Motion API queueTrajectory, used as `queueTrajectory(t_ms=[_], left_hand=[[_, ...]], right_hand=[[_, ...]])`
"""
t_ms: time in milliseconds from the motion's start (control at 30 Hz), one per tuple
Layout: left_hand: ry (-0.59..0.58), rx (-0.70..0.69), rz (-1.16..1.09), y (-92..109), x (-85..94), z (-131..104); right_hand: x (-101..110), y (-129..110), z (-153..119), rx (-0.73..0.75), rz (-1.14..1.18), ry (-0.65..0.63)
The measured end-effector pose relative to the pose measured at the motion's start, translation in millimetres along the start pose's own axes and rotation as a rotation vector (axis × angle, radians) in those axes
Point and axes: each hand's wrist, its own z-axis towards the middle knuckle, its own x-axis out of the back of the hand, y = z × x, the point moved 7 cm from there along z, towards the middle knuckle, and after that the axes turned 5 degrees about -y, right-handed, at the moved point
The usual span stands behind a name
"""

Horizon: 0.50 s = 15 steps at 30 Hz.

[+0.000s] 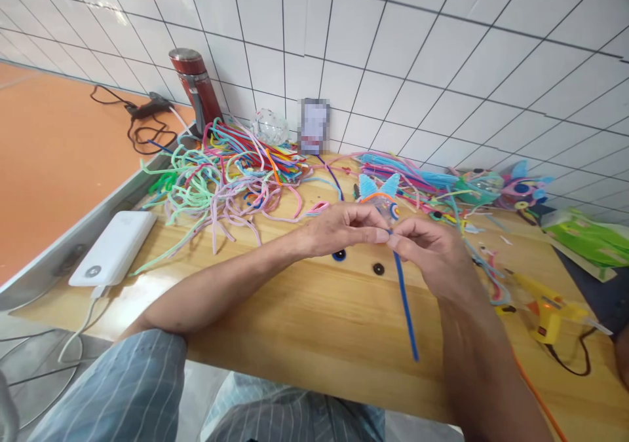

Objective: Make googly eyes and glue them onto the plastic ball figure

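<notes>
Between my two hands is a dark blue pipe cleaner (405, 304), its long free end hanging down toward the table's front. My left hand (351, 228) pinches its upper end between thumb and fingers. Right beside it, my right hand (423, 245) pinches the same end, the fingertips almost touching. Just behind the hands sits a clear ball (383, 201) with light blue ears, an orange band and a ringed eye, partly hidden by my fingers. A black disc with a blue rim (339, 255) and a plain black disc (378, 269) lie on the wood below.
Piles of coloured pipe cleaners (221, 186) spread over the table's (295, 324) back left. A red flask (195, 92) and a phone (314, 126) stand near the tiled wall. A white power bank (113, 249) lies left; a yellow glue gun (550, 311) rests right with its cord.
</notes>
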Motion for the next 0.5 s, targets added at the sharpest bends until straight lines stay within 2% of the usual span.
queueTrajectory(t_ms=[67, 167, 333, 500], left_hand=[[-0.017, -0.001, 0.036, 1.3, -0.9, -1.0], [0.011, -0.043, 0.035, 6.1, -4.3, -2.3], [0.255, -0.083, -0.077, 9.3, -8.3, -8.9], [0.507, -0.069, -0.282, -8.4, -14.9, -19.2]], right_hand=[[-0.3, -2.4, -0.5, -0.009, -0.045, -0.062], [0.2, -3.9, -1.4, -0.009, -0.040, -0.088], [0.1, -3.4, -2.1, 0.001, 0.041, 0.045], [-12.8, 1.4, -3.2, 0.035, 0.101, 0.199]])
